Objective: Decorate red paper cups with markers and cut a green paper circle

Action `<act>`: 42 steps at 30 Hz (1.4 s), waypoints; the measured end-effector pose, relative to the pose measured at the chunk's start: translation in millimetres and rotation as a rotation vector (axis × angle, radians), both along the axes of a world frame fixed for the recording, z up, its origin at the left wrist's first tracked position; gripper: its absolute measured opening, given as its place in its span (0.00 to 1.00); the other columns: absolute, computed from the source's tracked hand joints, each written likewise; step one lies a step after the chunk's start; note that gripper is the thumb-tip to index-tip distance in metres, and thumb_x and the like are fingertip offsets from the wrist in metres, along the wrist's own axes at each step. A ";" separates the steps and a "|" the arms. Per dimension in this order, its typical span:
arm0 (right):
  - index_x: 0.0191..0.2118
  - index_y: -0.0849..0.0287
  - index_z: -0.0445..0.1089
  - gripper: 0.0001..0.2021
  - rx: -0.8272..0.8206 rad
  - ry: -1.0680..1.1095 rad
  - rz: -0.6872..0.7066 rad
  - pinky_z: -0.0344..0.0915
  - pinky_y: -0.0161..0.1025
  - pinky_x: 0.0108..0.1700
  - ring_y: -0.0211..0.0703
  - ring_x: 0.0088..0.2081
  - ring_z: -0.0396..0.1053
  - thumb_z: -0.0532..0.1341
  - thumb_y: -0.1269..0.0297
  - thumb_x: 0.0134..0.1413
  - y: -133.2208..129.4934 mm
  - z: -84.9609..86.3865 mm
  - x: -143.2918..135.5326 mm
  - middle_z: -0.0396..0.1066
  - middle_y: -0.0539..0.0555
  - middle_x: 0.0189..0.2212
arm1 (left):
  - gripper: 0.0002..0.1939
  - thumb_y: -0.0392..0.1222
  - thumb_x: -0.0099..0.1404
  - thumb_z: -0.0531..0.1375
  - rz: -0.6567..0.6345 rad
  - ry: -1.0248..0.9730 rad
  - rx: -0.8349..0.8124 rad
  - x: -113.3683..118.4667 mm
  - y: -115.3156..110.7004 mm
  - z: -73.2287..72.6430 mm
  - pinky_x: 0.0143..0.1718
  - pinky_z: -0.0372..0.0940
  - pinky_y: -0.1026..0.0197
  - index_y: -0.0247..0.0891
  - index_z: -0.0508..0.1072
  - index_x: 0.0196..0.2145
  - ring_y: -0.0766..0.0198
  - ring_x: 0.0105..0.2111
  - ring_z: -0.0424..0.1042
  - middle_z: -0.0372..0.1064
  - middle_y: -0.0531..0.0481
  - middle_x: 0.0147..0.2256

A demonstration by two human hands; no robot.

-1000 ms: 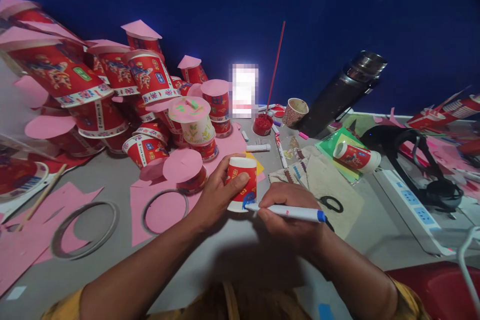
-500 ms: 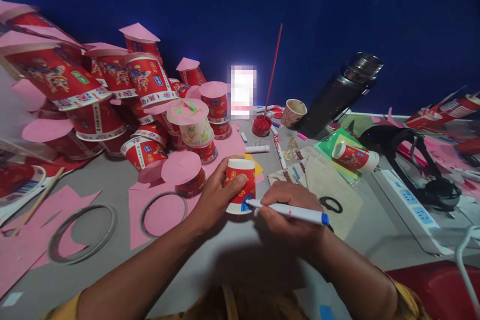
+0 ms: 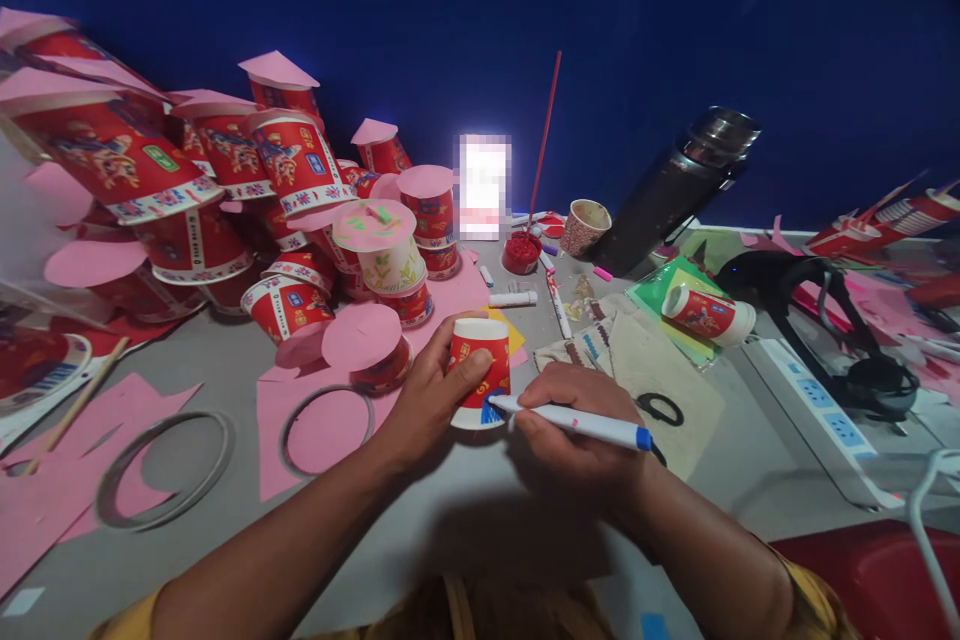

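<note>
My left hand (image 3: 444, 382) is wrapped round a red paper cup (image 3: 472, 352), thumb across its front. The cup stands roughly upright, with a white band along its lower edge and a patch of blue ink (image 3: 490, 411) there. Between the fingers of my right hand (image 3: 574, 415) is a white marker (image 3: 585, 422) with a blue end. Its tip touches the cup at the blue patch. A yellow piece of paper (image 3: 515, 332) shows behind the cup, and a white marker cap or pen (image 3: 513, 299) lies beyond it.
Stacked red cups with pink paper tops (image 3: 300, 160) crowd the left. Grey rings (image 3: 165, 470) lie on pink paper. Behind stand a lit phone (image 3: 483, 185) and a red pot (image 3: 522, 252) with a stick. A black thermos (image 3: 679, 185), cloth (image 3: 675, 385) and power strip (image 3: 817, 415) are at right.
The marker tip stays at the cup's lower edge, with slight shifts of the right hand. The blue patch looks a little wider along the white band. My left hand keeps its hold.
</note>
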State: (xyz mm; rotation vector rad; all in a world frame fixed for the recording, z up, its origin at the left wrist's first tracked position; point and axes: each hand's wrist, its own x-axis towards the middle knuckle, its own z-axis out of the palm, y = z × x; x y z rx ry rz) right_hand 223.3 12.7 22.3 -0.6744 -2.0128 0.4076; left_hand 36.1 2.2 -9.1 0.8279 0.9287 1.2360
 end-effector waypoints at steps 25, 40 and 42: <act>0.34 0.55 0.74 0.05 0.018 0.038 -0.082 0.74 0.34 0.30 0.39 0.24 0.78 0.64 0.70 0.62 -1.4 2.7 -2.3 0.82 0.50 0.26 | 0.28 0.55 0.64 0.71 0.004 -0.054 -0.031 -0.2 2.1 -3.2 0.42 0.70 0.57 0.41 0.75 0.57 0.55 0.41 0.78 0.80 0.44 0.47; 0.34 0.54 0.74 0.06 0.018 0.016 -0.094 0.74 0.35 0.30 0.41 0.24 0.78 0.63 0.70 0.63 -2.0 3.7 -1.8 0.81 0.50 0.25 | 0.28 0.54 0.65 0.71 -0.005 -0.077 -0.027 0.6 0.4 -3.6 0.47 0.71 0.54 0.42 0.74 0.59 0.52 0.45 0.79 0.80 0.44 0.48; 0.35 0.54 0.74 0.05 0.037 0.021 -0.079 0.73 0.35 0.29 0.40 0.24 0.79 0.64 0.70 0.62 -1.8 3.4 -2.2 0.82 0.50 0.26 | 0.29 0.54 0.65 0.71 -0.007 -0.079 -0.027 1.1 0.2 -3.9 0.47 0.71 0.55 0.42 0.74 0.59 0.53 0.45 0.79 0.80 0.44 0.48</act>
